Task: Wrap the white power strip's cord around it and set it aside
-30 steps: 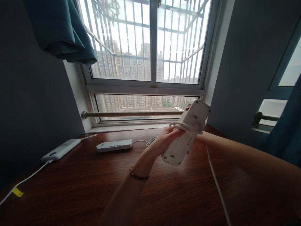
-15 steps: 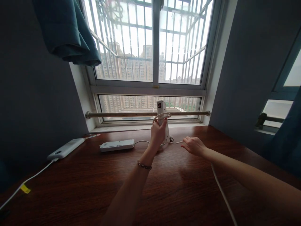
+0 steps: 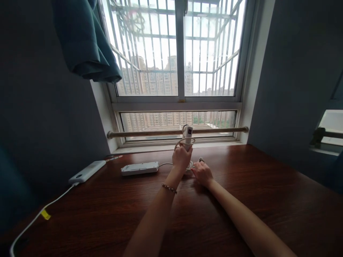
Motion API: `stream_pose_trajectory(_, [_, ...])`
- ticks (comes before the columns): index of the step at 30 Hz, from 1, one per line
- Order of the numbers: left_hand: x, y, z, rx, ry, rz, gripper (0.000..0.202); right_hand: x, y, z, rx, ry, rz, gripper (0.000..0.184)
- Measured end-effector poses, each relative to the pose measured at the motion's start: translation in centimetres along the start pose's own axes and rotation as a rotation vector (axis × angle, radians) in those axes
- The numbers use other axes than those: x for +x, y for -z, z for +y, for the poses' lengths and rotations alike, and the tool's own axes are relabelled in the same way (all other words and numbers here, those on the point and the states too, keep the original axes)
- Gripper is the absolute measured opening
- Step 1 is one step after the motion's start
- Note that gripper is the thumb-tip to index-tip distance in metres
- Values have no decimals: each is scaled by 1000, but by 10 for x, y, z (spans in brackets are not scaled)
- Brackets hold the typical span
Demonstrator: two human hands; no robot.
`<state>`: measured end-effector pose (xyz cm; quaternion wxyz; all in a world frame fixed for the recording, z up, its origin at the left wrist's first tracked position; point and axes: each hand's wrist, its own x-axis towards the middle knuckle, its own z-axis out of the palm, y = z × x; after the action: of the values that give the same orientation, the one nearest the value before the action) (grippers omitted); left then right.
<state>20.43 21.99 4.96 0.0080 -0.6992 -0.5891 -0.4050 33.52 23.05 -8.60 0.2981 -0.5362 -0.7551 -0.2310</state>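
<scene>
In the head view, the only one I have on my screen, the left hand point(image 3: 181, 157) is wrapped around a white power strip point(image 3: 188, 132) and holds it up on end above the wooden surface point(image 3: 262, 178). The top of the strip, with a dark switch on it, sticks out above the fist, and I see a pale cord point(image 3: 194, 142) looped around the strip just over the fingers. The right hand point(image 3: 202, 174) is low by the surface, just to the right of the left one, its fingers bent beside a plug point(image 3: 201, 159) and more coiled cord; I cannot tell whether they pinch either of them. A braided bracelet point(image 3: 169, 188) sits on the left wrist.

To the left of both hands I see a second power strip point(image 3: 140, 168) lying flat, its cord running right toward the coils behind the left wrist. Farther left, near the wall, there is a white box point(image 3: 87, 172) with a dark oval on its end, and a white cable point(image 3: 60, 198) with a yellow tag point(image 3: 45, 214) leads from it toward me. Behind everything, a bar point(image 3: 219, 130) crosses the lower part of the window point(image 3: 181, 53), and a blue curtain point(image 3: 88, 50) hangs at upper left
</scene>
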Motion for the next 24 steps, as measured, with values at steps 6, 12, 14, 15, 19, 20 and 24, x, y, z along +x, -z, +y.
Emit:
stream_pose_trajectory(6, [-7,-27,-4,136,-54,-67,50,3,13,11,139,-255,373,48])
stream_pose_trajectory(12, [-13,-44,-3,171,-122,-130,67,24,28,14,684,-230,502,63])
stream_pose_trajectory(14, [-13,-45,-3,157,-131,-145,68,31,31,10,823,-307,521,61])
stream_pose_trajectory(15, [-12,-44,-3,146,-134,-154,67,33,33,8,886,-364,532,63])
stream_pose_trajectory(19, [-13,-41,-3,75,-144,-195,56,40,37,4,1061,-585,497,85])
stream_pose_trajectory(20, [-13,-41,-3,51,-143,-206,53,40,38,5,1078,-629,468,90])
stream_pose_trajectory(24, [-9,-40,-6,-85,-122,-254,45,41,46,16,1142,-638,340,93])
